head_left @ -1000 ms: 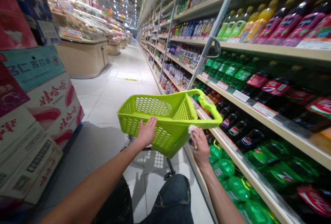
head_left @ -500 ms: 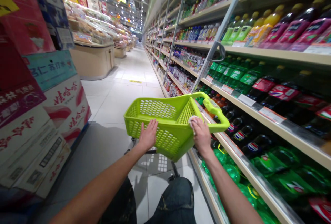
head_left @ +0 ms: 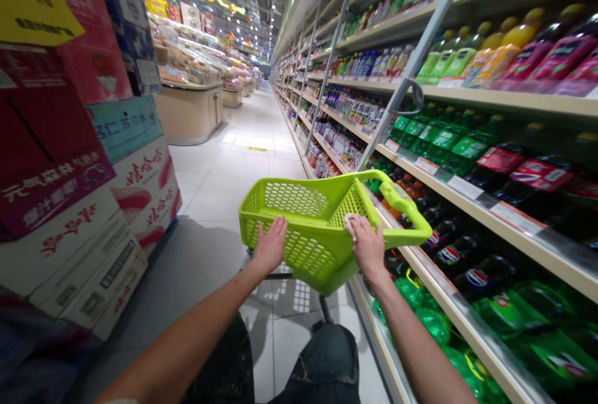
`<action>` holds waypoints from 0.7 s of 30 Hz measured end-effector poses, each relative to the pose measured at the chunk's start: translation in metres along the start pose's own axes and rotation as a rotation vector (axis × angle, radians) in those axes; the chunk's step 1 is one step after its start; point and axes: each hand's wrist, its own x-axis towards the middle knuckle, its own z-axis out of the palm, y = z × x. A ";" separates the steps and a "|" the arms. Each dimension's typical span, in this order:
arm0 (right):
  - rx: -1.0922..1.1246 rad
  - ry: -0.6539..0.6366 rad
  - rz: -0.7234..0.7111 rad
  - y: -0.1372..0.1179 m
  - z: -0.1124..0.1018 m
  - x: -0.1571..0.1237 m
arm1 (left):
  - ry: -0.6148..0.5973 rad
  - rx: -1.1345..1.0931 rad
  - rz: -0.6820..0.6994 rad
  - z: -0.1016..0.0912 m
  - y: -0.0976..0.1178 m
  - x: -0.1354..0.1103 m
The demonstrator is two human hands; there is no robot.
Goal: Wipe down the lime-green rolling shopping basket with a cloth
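Note:
A lime-green plastic shopping cart (head_left: 322,261) stands sideways before me, its handle end to the right by the shelves. The basket holds nothing that I can see. My left hand (head_left: 271,243) lies with fingers stretched out against the near rim and perforated side wall. Further right on the same rim, my right hand (head_left: 368,243) is closed around a crumpled white cloth or tissue (head_left: 349,225), which touches the cart's edge near the child-seat flap. Part of the cloth is hidden under the fingers.
Shelves (head_left: 471,189) of soda bottles run along the right, close to the cart handle. Stacked drink cartons (head_left: 140,180) rise at the left. A tiled aisle (head_left: 224,173) leads ahead past a beige display counter (head_left: 191,111).
The whole scene has shifted slightly right in view as my head turned left. Both hands stay at about the same places on the cart rim, and the cloth remains in my right hand.

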 end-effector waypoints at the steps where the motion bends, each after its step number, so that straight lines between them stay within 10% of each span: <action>1: -0.012 0.012 0.030 0.004 -0.003 -0.001 | -0.001 -0.008 -0.003 0.000 -0.001 0.000; 11: 0.247 -0.227 0.022 -0.070 0.032 0.018 | 0.134 -0.319 0.003 -0.022 0.026 0.019; 17: 0.203 -0.292 0.034 -0.047 0.013 0.016 | -0.004 -0.586 0.076 -0.021 0.054 0.039; 21: 0.089 -0.288 0.009 -0.023 0.001 0.007 | 0.133 -0.544 0.004 -0.012 0.075 0.047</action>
